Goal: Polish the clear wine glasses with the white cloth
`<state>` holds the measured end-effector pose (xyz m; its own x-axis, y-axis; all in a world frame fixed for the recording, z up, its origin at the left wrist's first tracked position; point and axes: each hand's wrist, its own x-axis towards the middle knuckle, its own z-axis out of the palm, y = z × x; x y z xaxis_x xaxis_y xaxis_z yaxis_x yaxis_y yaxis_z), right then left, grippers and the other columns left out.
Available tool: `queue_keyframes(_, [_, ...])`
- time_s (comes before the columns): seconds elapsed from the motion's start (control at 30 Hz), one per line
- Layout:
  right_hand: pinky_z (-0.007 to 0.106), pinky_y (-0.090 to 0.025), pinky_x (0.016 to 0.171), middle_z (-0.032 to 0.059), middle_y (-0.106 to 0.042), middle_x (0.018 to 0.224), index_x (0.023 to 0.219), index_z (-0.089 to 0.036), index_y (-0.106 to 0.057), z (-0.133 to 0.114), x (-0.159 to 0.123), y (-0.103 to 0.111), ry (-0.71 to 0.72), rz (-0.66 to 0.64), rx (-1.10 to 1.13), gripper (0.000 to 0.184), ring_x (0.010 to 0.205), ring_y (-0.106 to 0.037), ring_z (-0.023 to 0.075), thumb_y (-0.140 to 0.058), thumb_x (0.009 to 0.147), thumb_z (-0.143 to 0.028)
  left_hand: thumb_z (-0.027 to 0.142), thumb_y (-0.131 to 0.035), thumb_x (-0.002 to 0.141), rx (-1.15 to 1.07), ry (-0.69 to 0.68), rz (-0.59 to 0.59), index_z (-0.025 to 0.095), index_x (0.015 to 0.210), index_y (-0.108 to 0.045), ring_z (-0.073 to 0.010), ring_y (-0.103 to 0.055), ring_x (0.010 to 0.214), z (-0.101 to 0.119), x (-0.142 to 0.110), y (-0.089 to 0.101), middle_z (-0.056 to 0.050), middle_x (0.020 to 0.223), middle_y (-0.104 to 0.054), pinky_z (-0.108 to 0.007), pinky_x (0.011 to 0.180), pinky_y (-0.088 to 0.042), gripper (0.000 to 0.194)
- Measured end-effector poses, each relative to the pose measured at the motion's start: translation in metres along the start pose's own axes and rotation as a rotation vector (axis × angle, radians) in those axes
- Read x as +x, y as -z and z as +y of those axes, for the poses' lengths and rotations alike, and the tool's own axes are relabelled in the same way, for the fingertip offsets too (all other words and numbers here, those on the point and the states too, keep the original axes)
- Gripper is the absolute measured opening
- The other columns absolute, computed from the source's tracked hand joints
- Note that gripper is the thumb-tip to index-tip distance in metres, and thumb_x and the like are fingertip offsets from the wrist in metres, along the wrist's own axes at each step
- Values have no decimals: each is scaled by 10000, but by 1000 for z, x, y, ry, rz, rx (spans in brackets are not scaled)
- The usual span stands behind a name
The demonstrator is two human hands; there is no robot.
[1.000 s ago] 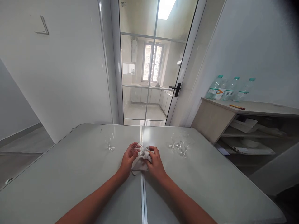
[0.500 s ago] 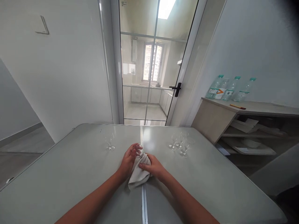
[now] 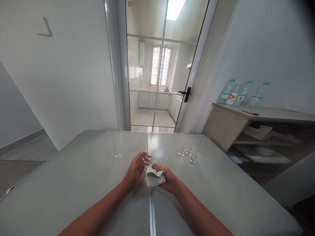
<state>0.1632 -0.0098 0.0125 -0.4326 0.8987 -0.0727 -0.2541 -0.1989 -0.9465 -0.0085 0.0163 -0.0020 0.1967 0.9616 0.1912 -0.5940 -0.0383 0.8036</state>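
Observation:
Above the middle of the table (image 3: pixel 81 183), my left hand (image 3: pixel 136 167) is closed around a clear stemmed glass (image 3: pixel 146 158); its bowl shows at the fingers, while its lower part is hidden. A white cloth (image 3: pixel 154 177) is bunched in my right hand (image 3: pixel 168 178), its upper edge right beside the glass. I cannot tell whether the cloth touches the glass. To the left one clear stemmed glass (image 3: pixel 116 152) stands upright. Over on the right, several similar stemmed glasses (image 3: pixel 194 158) stand in a close group.
A metal seam (image 3: pixel 152 213) runs down the table's middle. On the right, a cabinet (image 3: pixel 225 126) carries several plastic bottles (image 3: pixel 242 94) and an orange-handled brush (image 3: pixel 250 112). Behind the table is a glazed door with a black handle (image 3: pixel 187 94).
My right hand has turned, and the cloth has swung up and to the right, its hanging end gathered higher. More of the glass in my left hand shows. The standing glasses have not moved.

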Motion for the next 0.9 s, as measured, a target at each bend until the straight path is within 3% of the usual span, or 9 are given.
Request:
queue_keyframes(0.13, [294, -444, 733, 36, -704, 927, 1021, -199, -686, 4, 3, 0, 151, 30, -370, 368, 802, -606, 204, -820, 712, -349, 521, -669, 900, 82, -35, 7, 212, 1180, -662, -217, -622, 963, 0, -1, -1, -104, 1130, -667, -336, 856, -481, 417])
queue_keyframes(0.2, [289, -415, 726, 13, -701, 877, 983, -222, -678, 6, 4, 0, 286, 134, -638, 318, 776, -589, 200, -803, 693, -258, 498, -714, 872, 166, -64, 1, 215, 1198, -654, -238, -613, 1032, 0, -2, -1, -107, 1133, -673, -344, 894, -468, 435])
queue_keyframes(0.27, [278, -382, 684, -10, -676, 790, 934, -237, -658, 5, 5, 2, 334, 200, -757, 234, 704, -556, 182, -767, 728, -253, 499, -748, 841, 215, -83, -9, 214, 1201, -653, -248, -608, 1048, 1, -2, -1, -114, 1138, -678, -352, 904, -465, 469])
queue_keyframes(0.37, [270, -384, 677, -9, -653, 785, 909, -225, -650, 2, 4, 2, 275, 126, -594, 221, 705, -541, 174, -762, 777, -362, 508, -728, 858, 159, -65, -4, 223, 1208, -648, -218, -616, 978, 1, -1, -1, -106, 1156, -674, -344, 880, -474, 458])
queue_keyframes(0.5, [260, -397, 650, 10, -621, 799, 917, -188, -654, -1, 0, -2, 9, 13, -42, 446, 681, -516, 149, -696, 823, -621, 573, -723, 837, 6, 10, -35, 201, 1139, -682, -211, -633, 902, 3, 2, -1, -105, 1090, -686, -350, 841, -493, 481])
queue_keyframes(0.57, [252, -384, 615, 9, -605, 769, 894, -180, -649, -2, -1, -4, -66, 15, 85, 501, 641, -492, 135, -688, 808, -672, 604, -722, 822, -3, 15, -50, 182, 1124, -696, -229, -639, 923, 3, 2, -1, -121, 1079, -693, -359, 849, -495, 519])
queue_keyframes(0.63, [258, -401, 640, 16, -627, 805, 936, -178, -660, -2, -2, -3, -56, -21, 45, 466, 672, -520, 142, -753, 781, -607, 599, -710, 836, 5, -8, -36, 186, 1147, -690, -232, -640, 938, 4, 1, -1, -126, 1105, -690, -364, 857, -495, 517])
queue_keyframes(0.73, [271, -421, 702, 7, -650, 856, 969, -192, -672, -4, 0, 0, 85, -14, -247, 365, 762, -562, 173, -843, 715, -390, 528, -728, 852, 68, -82, -13, 208, 1189, -657, -224, -625, 970, 3, -1, -1, -117, 1145, -676, -356, 863, -489, 470])
queue_keyframes(0.9, [276, -411, 716, -14, -656, 827, 956, -217, -692, -7, 5, 12, 348, 230, -621, 161, 769, -555, 187, -706, 823, -305, 451, -769, 835, 243, -189, 28, 223, 1234, -607, -253, -617, 1072, 4, -1, 1, -138, 1255, -650, -364, 895, -487, 488])
